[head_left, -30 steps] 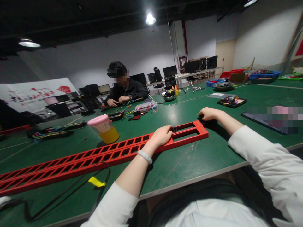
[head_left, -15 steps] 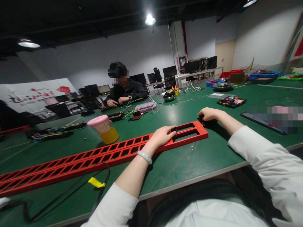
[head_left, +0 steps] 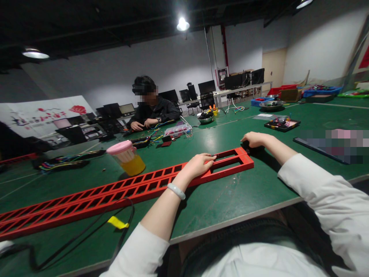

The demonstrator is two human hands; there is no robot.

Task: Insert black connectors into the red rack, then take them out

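A long red perforated metal rail (head_left: 121, 192) lies across the green table (head_left: 236, 200), from the far left to just in front of me. My left hand (head_left: 198, 164) rests on top of the rail near its right end, with the fingers stretched flat over a slot and a pale bracelet on the wrist. Just past the rail's right end, my right hand (head_left: 254, 139) is cupped with curled fingers over a small dark thing that I cannot make out. Both arms wear white sleeves.
A pink-lidded jug of yellow liquid (head_left: 127, 157) stands behind the rail. A black cable with a yellow tag (head_left: 117, 222) runs along the near left. Across the table a person (head_left: 151, 109) handles coloured wires. A black parts tray (head_left: 282, 123) sits at the right.
My left hand's fingers have uncurled and stretched out to the right along the rail. My right hand has stayed put.
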